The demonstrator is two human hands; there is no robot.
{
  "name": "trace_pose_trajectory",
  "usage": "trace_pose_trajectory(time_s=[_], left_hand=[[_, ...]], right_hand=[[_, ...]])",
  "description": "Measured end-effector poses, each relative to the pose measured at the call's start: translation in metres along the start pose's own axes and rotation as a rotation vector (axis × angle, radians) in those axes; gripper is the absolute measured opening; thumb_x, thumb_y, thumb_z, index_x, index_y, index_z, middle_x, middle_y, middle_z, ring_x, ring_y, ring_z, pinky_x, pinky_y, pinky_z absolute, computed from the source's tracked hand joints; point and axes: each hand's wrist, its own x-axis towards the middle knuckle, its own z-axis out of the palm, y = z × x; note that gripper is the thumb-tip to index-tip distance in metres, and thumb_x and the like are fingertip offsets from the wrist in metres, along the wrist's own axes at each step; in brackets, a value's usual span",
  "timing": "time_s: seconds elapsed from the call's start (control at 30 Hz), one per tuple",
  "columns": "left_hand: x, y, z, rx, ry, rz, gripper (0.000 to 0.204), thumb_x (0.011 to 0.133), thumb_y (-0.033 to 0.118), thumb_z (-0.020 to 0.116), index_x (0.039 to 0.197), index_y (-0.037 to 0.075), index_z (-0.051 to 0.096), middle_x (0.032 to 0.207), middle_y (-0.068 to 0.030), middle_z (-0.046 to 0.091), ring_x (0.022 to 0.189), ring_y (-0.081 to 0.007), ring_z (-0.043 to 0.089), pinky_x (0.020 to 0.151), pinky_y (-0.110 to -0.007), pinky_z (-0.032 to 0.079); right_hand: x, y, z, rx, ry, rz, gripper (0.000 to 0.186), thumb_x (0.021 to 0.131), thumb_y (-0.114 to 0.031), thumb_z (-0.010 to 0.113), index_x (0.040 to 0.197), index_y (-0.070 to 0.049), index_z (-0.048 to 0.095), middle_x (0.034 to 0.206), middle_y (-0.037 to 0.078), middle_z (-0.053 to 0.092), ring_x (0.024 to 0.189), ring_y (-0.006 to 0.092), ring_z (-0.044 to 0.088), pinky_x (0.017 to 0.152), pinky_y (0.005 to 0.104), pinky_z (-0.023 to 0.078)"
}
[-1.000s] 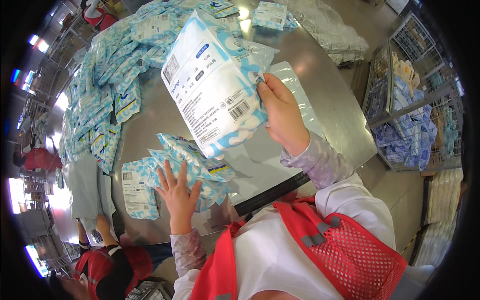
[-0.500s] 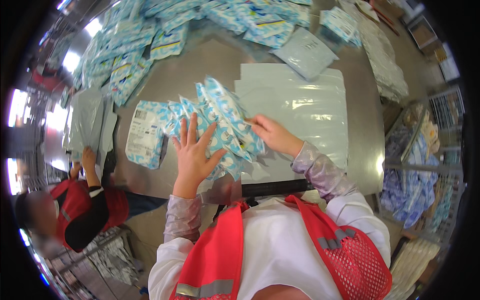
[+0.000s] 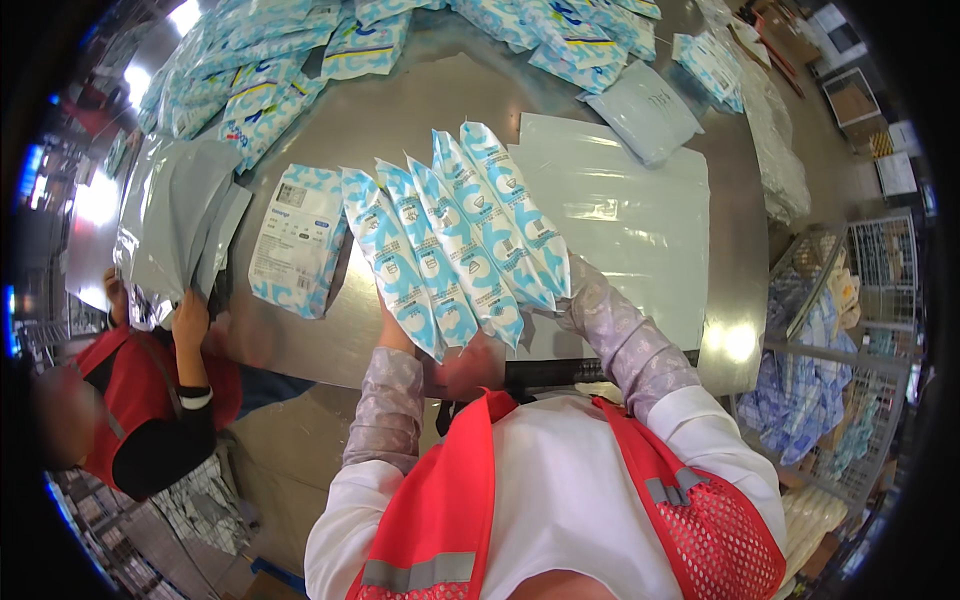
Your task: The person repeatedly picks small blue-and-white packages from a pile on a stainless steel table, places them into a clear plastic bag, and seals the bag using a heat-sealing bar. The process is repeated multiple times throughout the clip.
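Note:
Several blue-and-white soft packs (image 3: 455,245) stand on edge side by side in a slanted row, a narrow printed side of each facing up. My left hand (image 3: 396,332) is at the row's near left side, its fingers hidden behind the packs. On the other side, my right forearm in a patterned sleeve (image 3: 622,325) reaches to the right end of the row, where the packs cover my right hand. The row appears gripped between both hands. Left of it, a matching pack (image 3: 297,240) lies flat, printed label up.
Flat grey mailing bags (image 3: 630,240) lie stacked on the metal table (image 3: 440,105) at right, a filled grey bag (image 3: 645,112) beyond them. More blue-and-white packs (image 3: 365,45) pile along the far edge. At left, a co-worker's hand (image 3: 190,320) holds grey bags (image 3: 180,215).
The bunched packs now stand in an even row, their narrow sides up. My left hand has gone from on top to beside and behind them; my right hand has slipped out of sight.

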Motion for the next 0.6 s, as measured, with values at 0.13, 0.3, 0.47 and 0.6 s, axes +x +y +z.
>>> trace_pose_trajectory(time_s=[0.13, 0.3, 0.47, 0.6], left_hand=[[-0.004, -0.004, 0.001, -0.035, -0.055, -0.086, 0.036, 0.106, 0.020, 0.043, 0.139, 0.005, 0.048, 0.133, -0.0103, 0.049, 0.118, -0.0185, 0.053, 0.096, -0.034, 0.048], [-0.045, -0.027, -0.007, -0.152, -0.166, -0.351, 0.035, 0.106, 0.020, 0.043, 0.136, 0.005, 0.050, 0.131, -0.0099, 0.052, 0.117, -0.0180, 0.054, 0.095, -0.034, 0.049], [-0.167, -0.100, 0.041, -0.397, -0.252, -0.716, 0.033, 0.106, 0.020, 0.043, 0.134, 0.005, 0.052, 0.128, -0.0096, 0.054, 0.116, -0.0175, 0.055, 0.094, -0.034, 0.049], [-0.230, -0.146, 0.084, -0.583, -0.242, -0.859, 0.032, 0.105, 0.020, 0.043, 0.132, 0.006, 0.054, 0.126, -0.0092, 0.056, 0.115, -0.0171, 0.055, 0.094, -0.034, 0.049]], right_hand=[[-0.022, 0.010, -0.003, -0.022, 0.066, 0.020, 0.051, 0.099, -0.022, 0.055, 0.144, -0.001, 0.042, 0.137, 0.013, 0.054, 0.121, 0.0224, 0.055, 0.104, 0.0331, 0.042], [-0.067, 0.025, -0.017, -0.143, 0.164, 0.072, 0.050, 0.098, -0.022, 0.056, 0.142, -0.002, 0.043, 0.134, 0.013, 0.055, 0.119, 0.0233, 0.056, 0.102, 0.0338, 0.043], [-0.240, 0.040, -0.074, -0.265, 0.239, 0.163, 0.049, 0.097, -0.021, 0.057, 0.140, -0.003, 0.045, 0.131, 0.012, 0.057, 0.116, 0.0243, 0.057, 0.100, 0.0344, 0.044], [-0.375, 0.057, -0.114, -0.296, 0.273, 0.247, 0.048, 0.095, -0.021, 0.058, 0.139, -0.004, 0.047, 0.128, 0.012, 0.058, 0.114, 0.0250, 0.058, 0.098, 0.0349, 0.045]])
